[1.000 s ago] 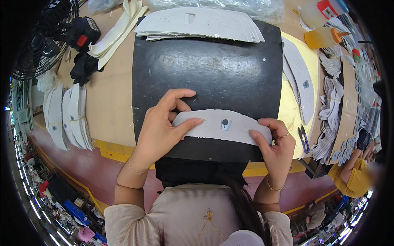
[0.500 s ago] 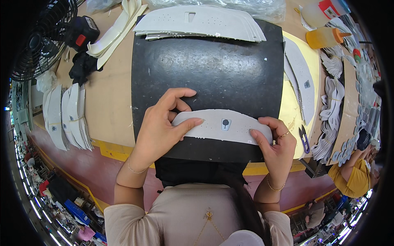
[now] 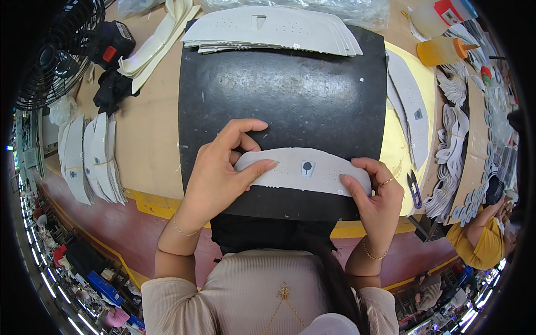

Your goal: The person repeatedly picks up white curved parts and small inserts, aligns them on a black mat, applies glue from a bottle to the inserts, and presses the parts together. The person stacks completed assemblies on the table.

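— What is closest to the person?
— A curved grey strip (image 3: pixel 304 170) with small punched holes and a dark mark near its middle. It lies flat on the near part of a black mat (image 3: pixel 282 89), and both hands are on it

— How do the hands hold it?
— The left hand (image 3: pixel 220 167) presses its left end, fingers bent, the thumb laid across the strip and the fingertips at its upper edge. The right hand (image 3: pixel 374 192) pinches the right end, thumb on top and fingers curled round the edge. Neither is spread wide

— And beyond that?
— The mat covers the middle of a brown table (image 3: pixel 148 134). Left of it lie stacks of pale cut pieces (image 3: pixel 92 156). On the right, more grey strips (image 3: pixel 410 106) rest on a yellow sheet, with small snips (image 3: pixel 414 190) just beside the right hand

— At the far side?
— A fanned pile of grey pieces (image 3: pixel 273 30) sits at the mat's far edge. An orange squeeze bottle (image 3: pixel 444 51) lies far right, a black fan (image 3: pixel 53 53) far left
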`<act>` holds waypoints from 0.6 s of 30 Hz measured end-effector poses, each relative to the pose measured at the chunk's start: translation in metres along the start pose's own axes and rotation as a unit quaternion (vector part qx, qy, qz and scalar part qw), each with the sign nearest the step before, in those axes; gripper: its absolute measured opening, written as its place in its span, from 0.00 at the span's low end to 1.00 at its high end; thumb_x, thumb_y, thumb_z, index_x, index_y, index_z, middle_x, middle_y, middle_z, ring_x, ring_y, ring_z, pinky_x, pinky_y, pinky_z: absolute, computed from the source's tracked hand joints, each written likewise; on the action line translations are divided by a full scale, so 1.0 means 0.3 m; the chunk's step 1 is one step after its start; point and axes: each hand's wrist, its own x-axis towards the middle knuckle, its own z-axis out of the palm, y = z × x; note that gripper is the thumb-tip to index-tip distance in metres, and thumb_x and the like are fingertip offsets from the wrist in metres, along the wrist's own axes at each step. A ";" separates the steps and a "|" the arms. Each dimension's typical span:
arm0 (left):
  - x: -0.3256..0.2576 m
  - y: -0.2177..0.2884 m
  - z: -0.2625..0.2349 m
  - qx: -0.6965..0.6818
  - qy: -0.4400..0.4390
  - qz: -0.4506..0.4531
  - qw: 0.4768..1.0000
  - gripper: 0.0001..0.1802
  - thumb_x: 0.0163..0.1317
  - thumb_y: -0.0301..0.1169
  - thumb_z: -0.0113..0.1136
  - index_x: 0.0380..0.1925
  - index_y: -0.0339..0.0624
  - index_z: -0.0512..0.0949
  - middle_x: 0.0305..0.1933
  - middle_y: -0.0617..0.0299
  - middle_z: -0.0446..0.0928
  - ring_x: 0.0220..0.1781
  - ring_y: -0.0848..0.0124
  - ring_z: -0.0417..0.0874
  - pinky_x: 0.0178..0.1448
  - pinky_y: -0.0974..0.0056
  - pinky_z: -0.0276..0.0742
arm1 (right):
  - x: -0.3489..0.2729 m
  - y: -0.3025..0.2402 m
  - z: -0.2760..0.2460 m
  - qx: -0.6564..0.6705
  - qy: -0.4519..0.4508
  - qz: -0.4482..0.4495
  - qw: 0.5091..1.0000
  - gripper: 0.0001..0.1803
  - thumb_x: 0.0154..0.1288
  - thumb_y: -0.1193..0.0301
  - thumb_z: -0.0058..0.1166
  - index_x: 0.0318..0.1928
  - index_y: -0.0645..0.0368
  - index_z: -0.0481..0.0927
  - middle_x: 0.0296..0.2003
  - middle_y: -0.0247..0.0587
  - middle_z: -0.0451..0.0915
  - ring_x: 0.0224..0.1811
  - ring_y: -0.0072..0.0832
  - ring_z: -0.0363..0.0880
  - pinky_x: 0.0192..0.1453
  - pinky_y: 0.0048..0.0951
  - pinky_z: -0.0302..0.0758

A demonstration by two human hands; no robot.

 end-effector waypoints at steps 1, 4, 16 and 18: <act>0.000 -0.001 0.001 0.002 0.000 0.002 1.000 0.30 0.56 0.18 0.73 0.59 0.41 0.73 0.36 0.63 0.75 0.30 0.83 0.78 0.24 0.79 0.70 | -0.001 0.001 0.001 0.001 0.001 0.000 1.000 0.14 0.56 0.76 0.72 0.43 0.62 0.84 0.35 0.43 0.85 0.34 0.31 0.84 0.39 0.27 0.78; 0.000 -0.004 0.003 0.005 0.003 0.005 1.000 0.30 0.56 0.18 0.72 0.59 0.41 0.73 0.36 0.63 0.75 0.30 0.83 0.78 0.24 0.79 0.70 | -0.001 -0.001 0.003 0.000 0.002 0.001 1.000 0.14 0.57 0.77 0.71 0.43 0.62 0.84 0.35 0.44 0.85 0.34 0.32 0.85 0.40 0.28 0.78; 0.000 -0.020 0.004 0.030 0.008 0.038 0.999 0.29 0.56 0.18 0.73 0.58 0.40 0.73 0.35 0.64 0.76 0.30 0.84 0.76 0.25 0.79 0.69 | 0.002 -0.030 0.005 -0.051 0.003 -0.023 0.998 0.13 0.58 0.77 0.71 0.43 0.61 0.84 0.34 0.42 0.84 0.32 0.33 0.83 0.34 0.28 0.76; -0.001 -0.025 0.006 0.039 0.012 0.048 0.998 0.29 0.57 0.19 0.73 0.58 0.40 0.74 0.35 0.64 0.76 0.29 0.85 0.75 0.25 0.78 0.68 | 0.003 -0.038 0.006 -0.063 0.005 -0.032 0.998 0.13 0.58 0.77 0.70 0.43 0.61 0.84 0.33 0.42 0.83 0.31 0.33 0.82 0.32 0.28 0.75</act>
